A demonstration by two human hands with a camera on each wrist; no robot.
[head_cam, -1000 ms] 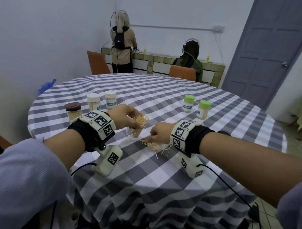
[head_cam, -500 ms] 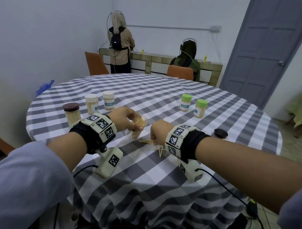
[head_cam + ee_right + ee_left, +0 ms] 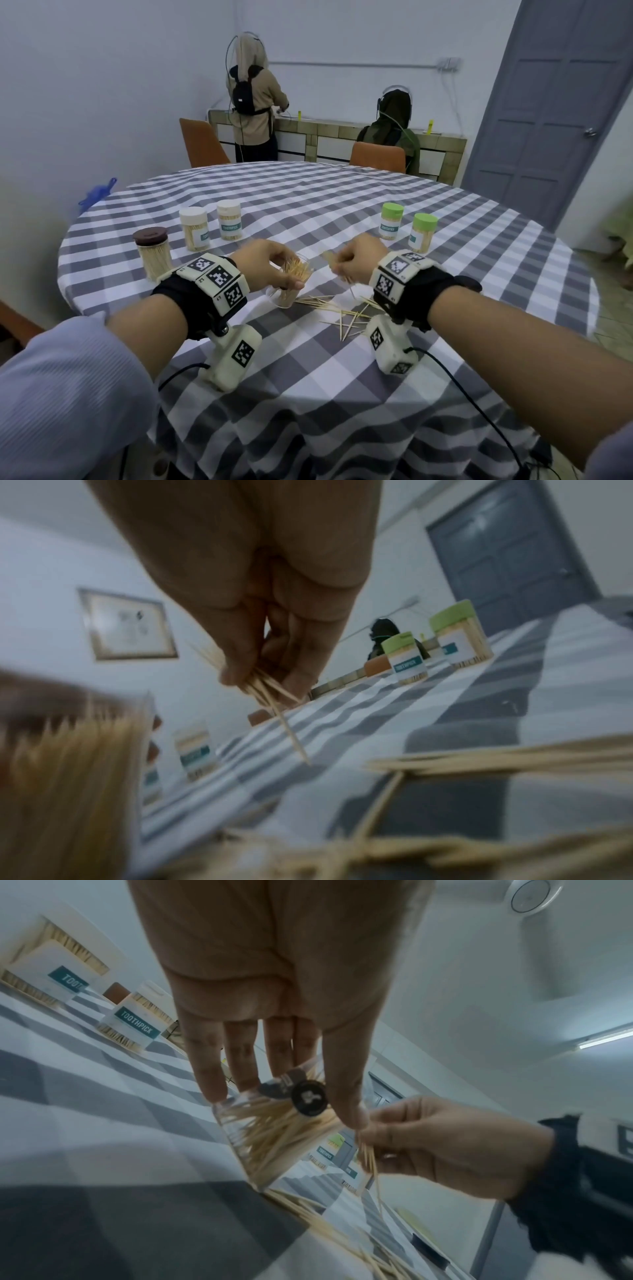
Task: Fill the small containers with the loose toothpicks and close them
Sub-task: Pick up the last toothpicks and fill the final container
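My left hand [image 3: 274, 263] grips a clear lidless container [image 3: 291, 284] tilted on the checked tablecloth, partly full of toothpicks [image 3: 284, 1123]. Just right of it, lifted off the cloth, my right hand [image 3: 346, 265] pinches a small bunch of toothpicks [image 3: 263, 688], one hanging down. Loose toothpicks [image 3: 342, 313] lie scattered on the cloth below and between the wrists. In the left wrist view the right hand [image 3: 438, 1139] sits beside the container's mouth.
Closed filled containers stand behind: a brown-lidded one [image 3: 152, 251] at left, two white-lidded [image 3: 195, 228] [image 3: 230, 219], two green-lidded [image 3: 391, 220] [image 3: 422, 233] at right. A dark lid [image 3: 467, 282] peeks out behind my right wrist. Two people and orange chairs [image 3: 376, 157] are beyond the table [image 3: 342, 394].
My right hand has risen off the loose pile with a pinch of toothpicks and moved up toward the container. The left hand keeps holding the container in place.
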